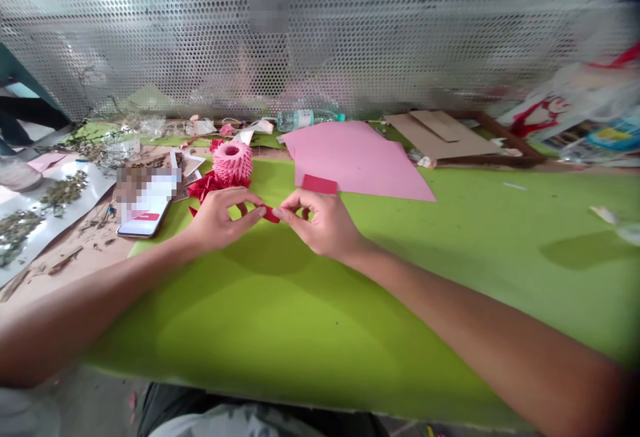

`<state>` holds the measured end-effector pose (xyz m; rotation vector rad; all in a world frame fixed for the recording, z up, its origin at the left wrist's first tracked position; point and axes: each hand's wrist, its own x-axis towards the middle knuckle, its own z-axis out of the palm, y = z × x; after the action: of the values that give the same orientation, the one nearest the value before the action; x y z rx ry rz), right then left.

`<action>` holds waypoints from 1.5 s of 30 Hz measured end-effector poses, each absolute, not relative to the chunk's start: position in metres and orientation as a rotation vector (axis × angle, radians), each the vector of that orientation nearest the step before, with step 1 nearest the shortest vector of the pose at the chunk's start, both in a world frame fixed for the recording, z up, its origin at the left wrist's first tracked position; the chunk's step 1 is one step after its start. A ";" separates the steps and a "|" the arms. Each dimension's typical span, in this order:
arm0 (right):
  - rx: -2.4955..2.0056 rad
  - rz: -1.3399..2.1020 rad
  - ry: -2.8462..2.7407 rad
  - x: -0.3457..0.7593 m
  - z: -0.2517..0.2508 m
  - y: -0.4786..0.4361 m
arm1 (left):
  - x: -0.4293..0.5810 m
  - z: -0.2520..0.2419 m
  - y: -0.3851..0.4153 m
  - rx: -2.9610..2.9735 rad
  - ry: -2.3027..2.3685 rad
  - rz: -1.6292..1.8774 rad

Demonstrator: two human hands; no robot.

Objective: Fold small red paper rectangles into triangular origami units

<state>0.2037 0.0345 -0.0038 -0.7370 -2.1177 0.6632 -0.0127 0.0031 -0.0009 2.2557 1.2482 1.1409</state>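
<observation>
A small folded strip of red paper (271, 214) is pinched between my two hands, just above the green tabletop. My left hand (225, 217) grips its left end between thumb and fingertips. At the right end, my right hand (323, 222) holds it the same way. Beyond my right hand lies a flat red paper piece (320, 185), partly on a large pink sheet (355, 157). Behind my left hand sit several folded red paper pieces (210, 183), partly covered by the hand. A round pink folded-paper model (233, 159) with a hollow top stands just past them.
At the left are a phone (145, 213) and a white sheet with dried plant bits (65, 190). A plastic bottle (305, 119) lies along the perforated metal panel (350, 37). Cardboard (440, 137) lies at back right, near a plastic bag (565, 103).
</observation>
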 end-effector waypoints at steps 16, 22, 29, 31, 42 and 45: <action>-0.763 0.633 -2.218 0.205 -0.013 0.040 | -0.007 -0.008 0.006 2.177 1.326 1.225; -0.800 0.646 -2.214 0.205 -0.012 0.040 | -0.005 -0.007 0.005 2.079 1.360 1.240; -0.843 0.605 -2.316 0.205 -0.014 0.041 | -0.010 -0.011 0.007 2.011 1.409 1.189; -0.858 0.599 -2.347 0.205 -0.015 0.041 | -0.010 -0.011 0.007 2.013 1.404 1.182; -0.843 0.571 -2.422 0.206 -0.016 0.038 | -0.008 -0.007 0.005 2.002 1.386 1.170; -0.845 0.557 -2.406 0.206 -0.018 0.039 | -0.007 -0.009 0.006 1.994 1.372 1.178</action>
<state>0.2055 0.0388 -0.0175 -0.8446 -2.4059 0.5571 -0.0069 0.0062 -0.0087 1.9941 1.3720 1.1780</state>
